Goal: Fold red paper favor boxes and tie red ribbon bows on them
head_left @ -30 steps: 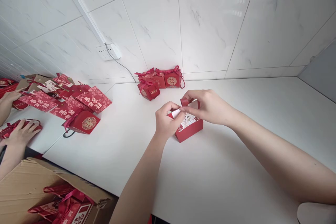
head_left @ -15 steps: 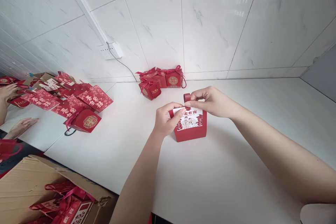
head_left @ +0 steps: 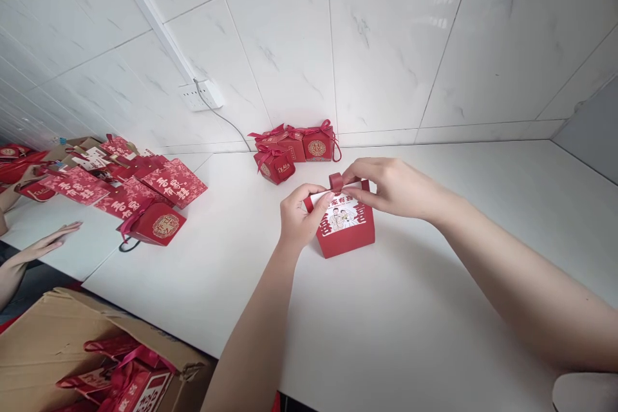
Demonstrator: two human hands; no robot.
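Observation:
A red gift box (head_left: 346,241) with a white panel, showing a cartoon couple and red characters, stands on the white table in front of me. My left hand (head_left: 300,214) pinches its top left edge, thumb on the front face. At the top right edge, my right hand (head_left: 386,188) grips the box with thumb and fingers. Between the hands a dark red strap loop (head_left: 335,181) rises from the top edge. My fingertips partly cover the top of the panel.
Several red boxes with ribbons (head_left: 318,141) stand by the wall. On the left lie red printed bags (head_left: 176,181) and a red box with a gold emblem (head_left: 161,224). A cardboard carton (head_left: 62,328) holds more red bags. Another person's hand (head_left: 46,244) rests at the left.
My right hand has shifted from the strap loop down onto the box's top right edge. The box has moved slightly left. The other person's hands at the far left have moved.

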